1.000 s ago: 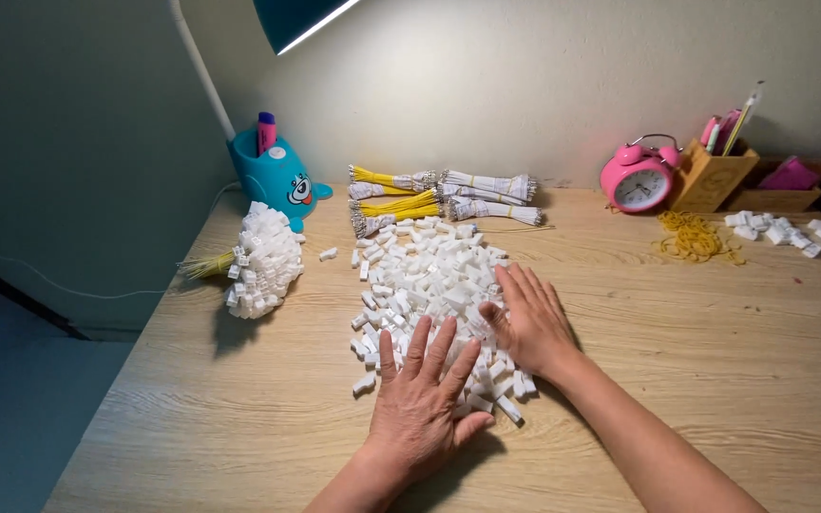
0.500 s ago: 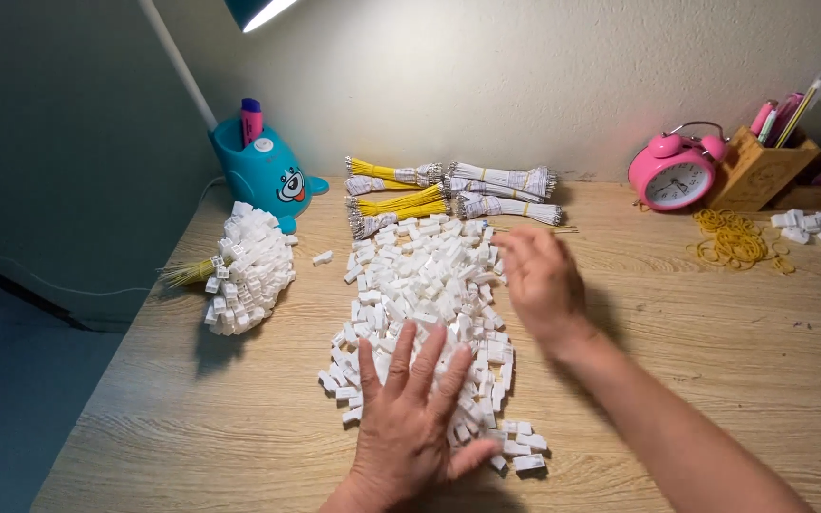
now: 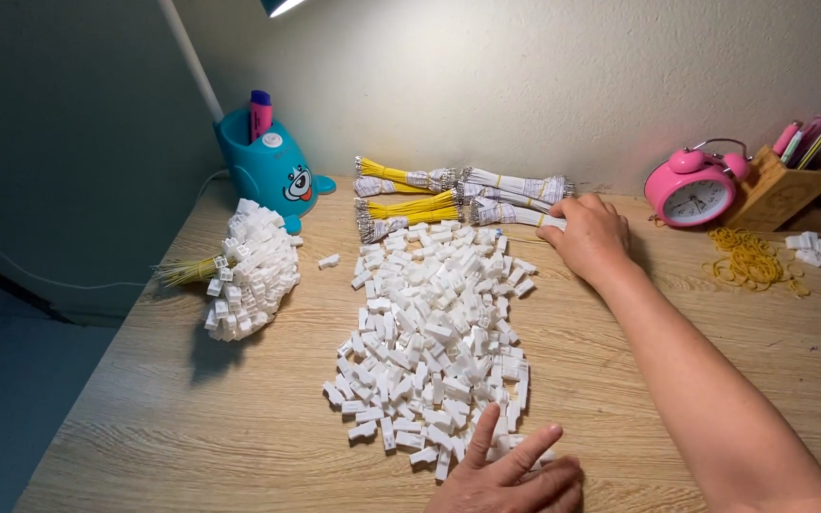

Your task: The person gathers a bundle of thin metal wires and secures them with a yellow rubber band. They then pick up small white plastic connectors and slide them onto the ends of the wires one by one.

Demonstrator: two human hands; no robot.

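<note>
Though splayed, hands (image 3: 510, 475) touching connectors (image 3: 434, 342)

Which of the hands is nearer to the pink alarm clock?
The right. The right hand rests on the wire bundles, just left of the clock; the left hand lies at the table's near edge, far from it.

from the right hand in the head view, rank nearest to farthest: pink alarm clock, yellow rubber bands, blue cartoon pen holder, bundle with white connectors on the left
Measured from the right hand:
1. Pink round alarm clock, just to its right by the wall.
2. Loose yellow rubber bands, farther right on the wooden desk.
3. Blue cartoon pen holder, back left.
4. Yellow wire bundle tipped with white plastic connectors, far left.
</note>
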